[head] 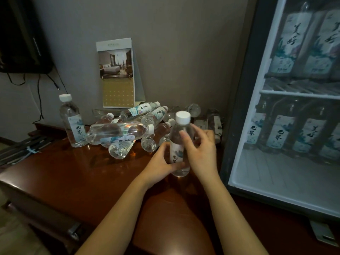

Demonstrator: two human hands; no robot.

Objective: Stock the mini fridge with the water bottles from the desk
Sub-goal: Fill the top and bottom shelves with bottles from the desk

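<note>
My left grip [160,164] pinches the upright bottle [176,150] low and my right grip [202,151] curls round its shoulder, just left of the fridge [239,107]. I fear a careless swing could nudge the pile [128,129] behind, sending bottles rolling off the table [88,173].

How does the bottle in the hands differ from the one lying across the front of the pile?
The held bottle stands upright; the lying bottle is on its side, cap pointing right. The left hand and right hand grip the held bottle; the lying bottle rests untouched on the pile. Both are clear with white caps.
</note>
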